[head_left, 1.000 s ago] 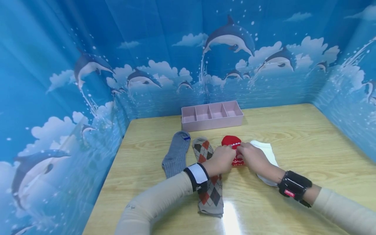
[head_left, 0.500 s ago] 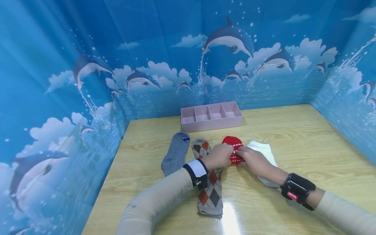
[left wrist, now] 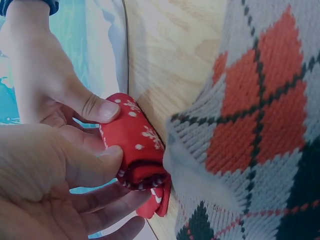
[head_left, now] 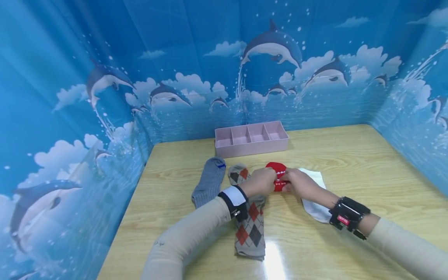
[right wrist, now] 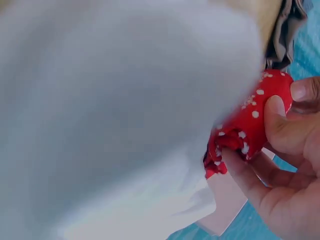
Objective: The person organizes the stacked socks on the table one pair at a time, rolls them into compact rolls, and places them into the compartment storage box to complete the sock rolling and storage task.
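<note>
A red sock (head_left: pixel 279 168) with white snowflakes and dots lies between my two hands, its near end wound into a roll. My left hand (head_left: pixel 260 182) holds the roll from the left. From the right, my right hand (head_left: pixel 303 187) grips its other end. In the left wrist view both thumbs press on the rolled red sock (left wrist: pixel 132 130), with its spiral end showing and a flat part hanging beyond. An argyle sock (head_left: pixel 253 229) in grey, orange and black lies under my left wrist. Partly beneath my right hand and wrist is a white sock (head_left: pixel 316 210).
A grey ribbed sock (head_left: pixel 210 182) lies at the left, beside the argyle one. Behind the socks, a pink box (head_left: pixel 252 148) with several compartments stands near the back edge of the wooden table (head_left: pixel 350 155). Blue dolphin-print curtain (head_left: pixel 196 97) encloses the back and sides.
Both hands have moved slightly away from me along the red sock, rolling up its near end, so less of it lies flat. The other socks and the box stay put.
</note>
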{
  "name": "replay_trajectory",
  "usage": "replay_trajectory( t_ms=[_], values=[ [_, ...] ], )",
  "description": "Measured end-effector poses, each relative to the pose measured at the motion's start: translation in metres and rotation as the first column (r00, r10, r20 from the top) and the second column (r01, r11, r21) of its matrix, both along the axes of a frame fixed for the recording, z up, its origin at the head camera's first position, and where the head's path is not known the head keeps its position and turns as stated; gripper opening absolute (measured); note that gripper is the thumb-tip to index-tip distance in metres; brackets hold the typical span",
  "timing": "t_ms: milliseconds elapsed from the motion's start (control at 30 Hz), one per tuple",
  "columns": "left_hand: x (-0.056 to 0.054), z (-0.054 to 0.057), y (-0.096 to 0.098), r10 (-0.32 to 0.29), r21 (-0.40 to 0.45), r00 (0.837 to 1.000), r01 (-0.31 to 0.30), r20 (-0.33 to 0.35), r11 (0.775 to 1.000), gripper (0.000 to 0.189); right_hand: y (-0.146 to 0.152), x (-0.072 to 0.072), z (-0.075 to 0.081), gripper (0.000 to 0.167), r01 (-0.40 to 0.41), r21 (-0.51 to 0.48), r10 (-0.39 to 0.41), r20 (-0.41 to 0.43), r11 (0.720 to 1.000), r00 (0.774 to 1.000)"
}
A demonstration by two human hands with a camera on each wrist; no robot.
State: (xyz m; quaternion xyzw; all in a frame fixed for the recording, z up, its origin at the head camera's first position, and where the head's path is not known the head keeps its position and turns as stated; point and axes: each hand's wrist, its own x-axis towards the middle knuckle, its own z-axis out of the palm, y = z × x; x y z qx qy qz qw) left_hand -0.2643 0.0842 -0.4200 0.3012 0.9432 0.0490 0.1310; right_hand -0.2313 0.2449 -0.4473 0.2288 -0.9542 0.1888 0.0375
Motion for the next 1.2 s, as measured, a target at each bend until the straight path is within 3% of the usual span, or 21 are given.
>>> replay_trajectory(
  t_ms=[167, 267, 500, 633, 733, 833, 967, 1100, 1200],
  values=[
    [-0.002, 0.001, 0.002, 0.018, -0.024, 1.0, -0.017, 0.023, 1.0, 0.006, 0.002, -0.01, 0.005, 0.013, 0.017, -0.026, -0.014, 0.137, 1.0, 0.99],
    [-0.003, 0.002, 0.002, 0.012, -0.027, 1.0, -0.012, 0.001, 1.0, 0.003, 0.003, -0.014, 0.006, 0.013, 0.039, -0.04, -0.03, 0.195, 0.998, 0.98],
    [-0.008, 0.002, -0.001, -0.026, 0.014, 0.999, 0.027, -0.04, 1.0, 0.021, 0.004, -0.026, 0.008, 0.011, 0.056, -0.07, -0.036, 0.256, 0.996, 0.966],
    [-0.013, 0.0, -0.003, -0.043, 0.064, 0.998, 0.045, -0.046, 0.997, 0.015, 0.006, -0.032, 0.01, 0.009, 0.029, -0.08, -0.006, 0.277, 0.996, 0.961],
    [-0.017, -0.001, -0.004, -0.054, 0.062, 0.995, 0.06, -0.086, 0.996, 0.005, 0.006, -0.036, 0.013, 0.009, 0.036, -0.074, -0.01, 0.314, 0.997, 0.949],
    [-0.018, -0.001, -0.003, -0.065, 0.038, 0.986, 0.071, -0.151, 0.997, 0.007, 0.005, -0.038, 0.015, 0.009, 0.053, -0.067, -0.027, 0.349, 0.996, 0.937],
    [-0.018, -0.001, -0.002, -0.087, 0.034, 0.972, 0.096, -0.218, 0.995, 0.013, 0.003, -0.038, 0.016, 0.01, 0.061, -0.07, -0.033, 0.346, 0.996, 0.938],
    [-0.016, 0.001, -0.001, -0.102, 0.057, 0.974, 0.115, -0.203, 0.992, 0.027, 0.004, -0.037, 0.014, 0.011, 0.072, -0.066, -0.047, 0.321, 0.995, 0.946],
    [-0.013, 0.0, 0.001, -0.139, 0.043, 0.966, 0.152, -0.218, 0.987, 0.013, 0.004, -0.035, 0.012, 0.012, 0.072, -0.066, -0.05, 0.288, 0.995, 0.956]
  ],
)
